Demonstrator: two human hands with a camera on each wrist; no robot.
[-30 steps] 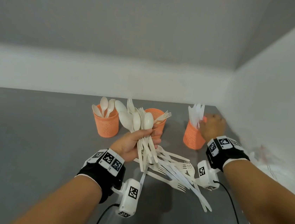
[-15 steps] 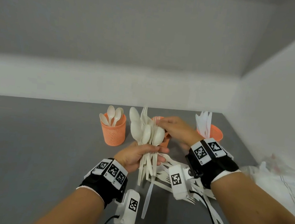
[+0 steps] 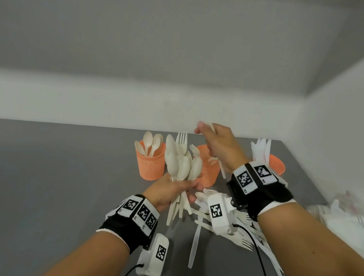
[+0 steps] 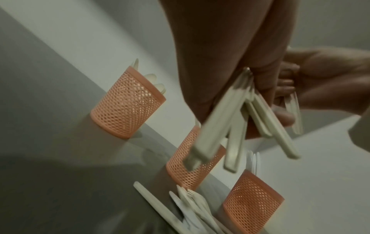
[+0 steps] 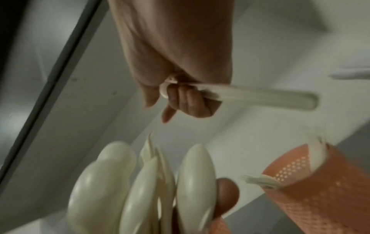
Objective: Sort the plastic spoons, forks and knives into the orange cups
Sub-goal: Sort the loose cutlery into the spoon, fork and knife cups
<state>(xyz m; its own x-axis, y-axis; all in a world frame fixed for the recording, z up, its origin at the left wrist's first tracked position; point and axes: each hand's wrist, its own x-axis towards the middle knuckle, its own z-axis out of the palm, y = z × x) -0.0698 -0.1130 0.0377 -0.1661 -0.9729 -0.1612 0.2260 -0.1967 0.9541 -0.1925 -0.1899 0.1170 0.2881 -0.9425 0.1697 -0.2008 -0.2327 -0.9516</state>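
Three orange mesh cups stand in a row: the left cup (image 3: 149,163) holds spoons, the middle cup (image 3: 206,172) forks, the right cup (image 3: 276,164) knives. My left hand (image 3: 184,188) grips a bundle of spoons and forks (image 3: 181,162) upright in front of the left and middle cups; their handles (image 4: 230,126) hang below the fist. My right hand (image 3: 202,129) is raised above the middle cup and grips a single white utensil (image 5: 260,98). Its head is hidden in the fingers.
A loose pile of white cutlery (image 3: 223,228) lies on the grey table (image 3: 47,179) under my right wrist. A crumpled white plastic bag (image 3: 348,220) sits at the right by the wall. Walls close the back and right sides.
My right hand left the knife cup, came to the bundle in my left hand, and has now risen with one utensil in its grip. The left hand kept hold of the bundle.
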